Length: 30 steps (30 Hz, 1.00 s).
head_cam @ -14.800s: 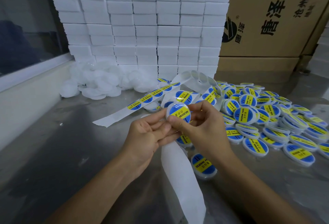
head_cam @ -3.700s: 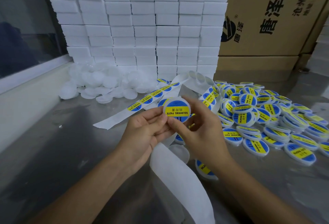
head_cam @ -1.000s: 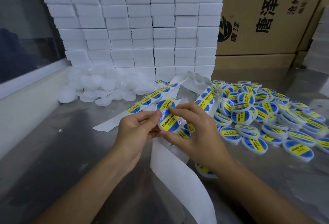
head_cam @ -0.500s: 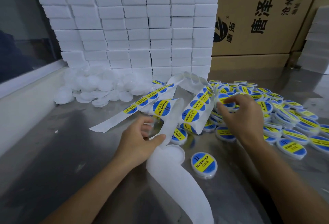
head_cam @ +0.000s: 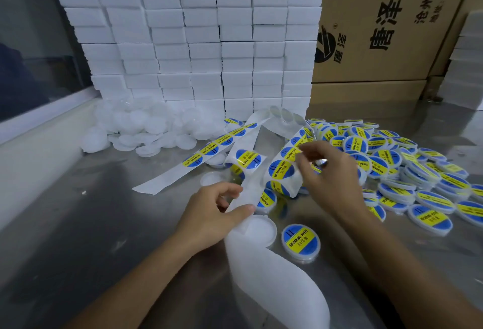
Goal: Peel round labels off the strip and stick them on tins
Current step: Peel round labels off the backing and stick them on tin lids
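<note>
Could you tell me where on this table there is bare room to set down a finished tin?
The bare steel left of the left hand, between the white ledge and the label strip, is free. Crowded: the labelled tins at right, the plain tins by the white boxes, and around the right hand.

Left arm: seen bare from wrist to forearm; no sleeve, watch or band is shown.
Right arm: likewise seen bare along the forearm.
Left hand [head_cam: 214, 211]: ungloved; no ring can be made out.
Right hand [head_cam: 329, 174]: ungloved; short nails are shown on the fingers.
</note>
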Available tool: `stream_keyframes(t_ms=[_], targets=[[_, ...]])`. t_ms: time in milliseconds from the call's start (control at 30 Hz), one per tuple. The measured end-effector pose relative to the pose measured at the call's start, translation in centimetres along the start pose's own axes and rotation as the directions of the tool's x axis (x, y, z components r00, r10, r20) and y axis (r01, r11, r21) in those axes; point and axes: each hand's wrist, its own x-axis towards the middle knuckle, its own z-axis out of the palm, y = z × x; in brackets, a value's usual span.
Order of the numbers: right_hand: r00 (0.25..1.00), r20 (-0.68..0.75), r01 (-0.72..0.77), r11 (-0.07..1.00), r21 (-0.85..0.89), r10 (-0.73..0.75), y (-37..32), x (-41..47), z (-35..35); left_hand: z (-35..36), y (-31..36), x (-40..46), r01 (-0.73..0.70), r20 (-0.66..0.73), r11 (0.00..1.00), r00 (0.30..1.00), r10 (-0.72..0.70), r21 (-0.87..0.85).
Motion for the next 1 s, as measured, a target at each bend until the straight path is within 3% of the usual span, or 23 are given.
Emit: stream_keyframes(t_ms=[167, 400, 500, 600, 767, 900, 1000], targets=[[0.948, 0.31, 0.076, 0.997, -0.002, -0.072, -2.2, -1.7, 1.9, 0.0, 0.1, -0.2, -0.065, 0.038, 0.987, 0.997, 0.06, 0.15], [0.93, 0.365, 0.027, 0.999, 0.041, -0.04, -2.4, -2.3, 2.0, 0.0, 0.4, -0.3, -0.123, -0.11, 0.936, 0.98, 0.168, 0.331], [0.936, 0.349, 0.022, 0.997, 0.077, -0.047, -2.4, -2.2, 2.0, 0.0, 0.7, 0.0, -0.072, -0.214, 0.994, 0.973, 0.088, 0.08], [0.931, 0.359, 0.025, 0.993, 0.114, -0.065, -2.3, -2.2, 2.0, -0.3, 1.0, 0.2, -0.006, -0.143, 0.984, 0.99, -0.021, -0.181], [0.93, 0.35, 0.006, 0.957, 0.291, -0.113, -2.9, -2.5, 2.3, -0.6, 1.9, -0.1, 0.064, 0.036, 0.812, 0.998, -0.053, -0.58], [0.943, 0.32, -0.039, 0.929, 0.367, -0.087, -3.1, -2.7, 2.7, -0.7, 2.2, -0.2, 0.102, 0.071, 0.72, 0.995, -0.073, -0.686], [0.951, 0.279, 0.032, 0.939, 0.343, -0.134, -3.1, -2.6, 2.8, -0.8, 2.0, -0.1, 0.114, 0.063, 0.716, 0.993, -0.098, -0.689]])
